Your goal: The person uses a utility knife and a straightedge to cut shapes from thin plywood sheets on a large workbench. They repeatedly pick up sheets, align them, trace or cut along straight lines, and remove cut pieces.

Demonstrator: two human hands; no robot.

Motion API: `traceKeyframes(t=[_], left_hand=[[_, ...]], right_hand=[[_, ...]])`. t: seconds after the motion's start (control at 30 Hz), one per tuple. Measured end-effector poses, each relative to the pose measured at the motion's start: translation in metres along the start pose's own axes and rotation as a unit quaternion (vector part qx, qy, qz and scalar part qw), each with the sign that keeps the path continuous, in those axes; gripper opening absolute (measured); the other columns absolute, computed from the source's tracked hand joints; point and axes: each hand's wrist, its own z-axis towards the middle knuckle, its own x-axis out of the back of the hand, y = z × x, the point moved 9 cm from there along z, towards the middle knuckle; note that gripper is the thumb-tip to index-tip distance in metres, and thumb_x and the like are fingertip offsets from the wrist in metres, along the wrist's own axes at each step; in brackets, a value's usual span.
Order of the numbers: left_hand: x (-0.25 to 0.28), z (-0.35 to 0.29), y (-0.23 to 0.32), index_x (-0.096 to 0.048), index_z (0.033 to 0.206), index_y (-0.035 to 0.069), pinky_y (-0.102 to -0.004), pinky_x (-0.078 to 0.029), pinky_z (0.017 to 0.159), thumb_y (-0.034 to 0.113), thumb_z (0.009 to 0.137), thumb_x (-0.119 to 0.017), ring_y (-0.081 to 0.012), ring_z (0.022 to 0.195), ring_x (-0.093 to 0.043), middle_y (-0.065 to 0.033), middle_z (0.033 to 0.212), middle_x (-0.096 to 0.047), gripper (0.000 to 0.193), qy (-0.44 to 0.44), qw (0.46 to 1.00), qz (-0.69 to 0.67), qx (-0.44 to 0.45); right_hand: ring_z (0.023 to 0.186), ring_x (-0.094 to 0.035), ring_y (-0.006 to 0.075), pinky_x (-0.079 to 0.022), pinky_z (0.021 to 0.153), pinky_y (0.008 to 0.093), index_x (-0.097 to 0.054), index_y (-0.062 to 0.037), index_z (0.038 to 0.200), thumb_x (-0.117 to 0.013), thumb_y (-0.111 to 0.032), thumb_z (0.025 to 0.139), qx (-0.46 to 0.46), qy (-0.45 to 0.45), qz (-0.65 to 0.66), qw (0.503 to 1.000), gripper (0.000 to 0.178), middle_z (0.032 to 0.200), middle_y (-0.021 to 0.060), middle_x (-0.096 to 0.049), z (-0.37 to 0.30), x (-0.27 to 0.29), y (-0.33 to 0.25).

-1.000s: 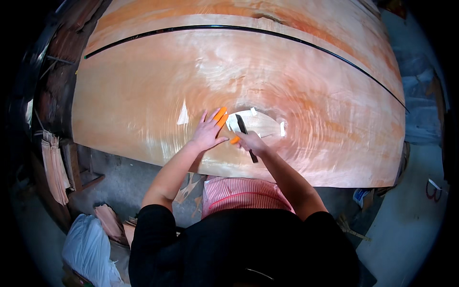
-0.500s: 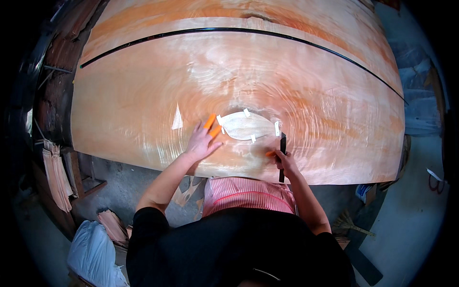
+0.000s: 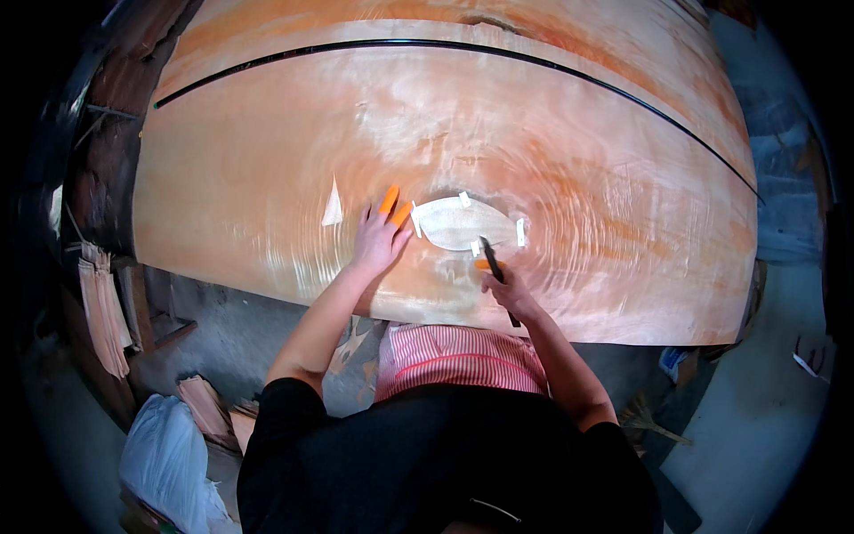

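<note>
A large sheet of thin wood veneer [image 3: 258, 178] with swirling orange-brown grain spreads before me. Set in its front middle is a pale, eye-shaped veneer patch [image 3: 449, 224], with short white tape strips [image 3: 521, 233] at its ends and edges. My left hand [image 3: 382, 242] lies with spread fingers on the sheet just left of the patch, orange covers on two fingers. In my right hand [image 3: 507, 292] is a narrow black flat tool [image 3: 488, 253], probably a knife. Its far end is at the patch's lower right edge; whether it touches cannot be seen. Another orange finger cover shows on this hand.
A long, thin black strip [image 3: 391, 43] crosses the sheet's far part. Left of my left hand sits a pale triangular veneer piece [image 3: 332, 205]. Stacked veneer offcuts [image 3: 105, 307] and a white plastic bag [image 3: 165, 463] are at the left. Right below lies a straw broom [image 3: 654, 423].
My right hand has moved left and slightly away from me, bringing the tilted black tool to the patch's lower edge. My left hand stays beside the patch. The view has shifted slightly.
</note>
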Motion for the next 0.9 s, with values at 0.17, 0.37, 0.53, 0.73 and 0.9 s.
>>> traceKeyframes(t=[0.17, 0.37, 0.53, 0.73, 0.9], left_hand=[[-0.003, 0.011, -0.004, -0.054, 0.111, 0.019, -0.0477, -0.022, 0.098, 0.025, 0.077, -0.055, -0.0257, 0.118, -0.033, -0.0106, 0.127, -0.037, 0.034, 0.037, 0.998, 0.043, -0.013], [-0.002, 0.009, -0.005, -0.054, 0.110, 0.023, -0.0458, -0.021, 0.099, 0.029, 0.079, -0.052, -0.0247, 0.118, -0.033, -0.0092, 0.125, -0.039, 0.032, 0.049, 0.996, 0.076, 0.008], [0.000, 0.008, -0.008, -0.054, 0.110, 0.024, -0.0456, -0.021, 0.099, 0.028, 0.079, -0.052, -0.0245, 0.119, -0.033, -0.0085, 0.125, -0.039, 0.032, 0.061, 0.996, 0.066, 0.006], [0.000, 0.007, -0.009, -0.054, 0.110, 0.024, -0.0454, -0.022, 0.098, 0.028, 0.076, -0.054, -0.0242, 0.118, -0.033, -0.0081, 0.126, -0.039, 0.034, 0.068, 0.996, 0.058, 0.004], [0.003, 0.006, -0.009, -0.054, 0.110, 0.024, -0.0453, -0.022, 0.098, 0.027, 0.075, -0.055, -0.0241, 0.118, -0.033, -0.0081, 0.125, -0.039, 0.034, 0.073, 0.996, 0.058, 0.000]], right_hand=[[0.072, -0.051, 0.0344, -0.040, 0.064, 0.0395, -0.046, 0.0047, 0.086, -0.044, -0.013, 0.082, 0.100, -0.018, -0.233, 0.967, 0.018, 0.074, 0.0216, -0.051, 0.024, -0.041, -0.033], [0.087, -0.051, 0.0370, -0.041, 0.075, 0.0417, -0.047, 0.0067, 0.094, -0.040, -0.008, 0.081, 0.099, -0.043, -0.307, 0.946, 0.021, 0.097, 0.0264, -0.048, 0.045, -0.081, -0.044], [0.081, -0.053, 0.0359, -0.044, 0.071, 0.0398, -0.049, 0.0048, 0.091, -0.040, -0.005, 0.078, 0.120, -0.008, -0.362, 0.924, 0.018, 0.097, 0.0247, -0.047, 0.054, -0.089, -0.028], [0.078, -0.053, 0.0353, -0.044, 0.069, 0.0388, -0.048, 0.0027, 0.087, -0.040, -0.003, 0.078, 0.128, 0.029, -0.347, 0.929, 0.013, 0.093, 0.0229, -0.048, 0.055, -0.087, -0.018], [0.077, -0.051, 0.0355, -0.041, 0.069, 0.0385, -0.045, 0.0019, 0.082, -0.039, -0.004, 0.081, 0.136, 0.051, -0.324, 0.935, 0.009, 0.087, 0.0227, -0.048, 0.050, -0.086, -0.026]])
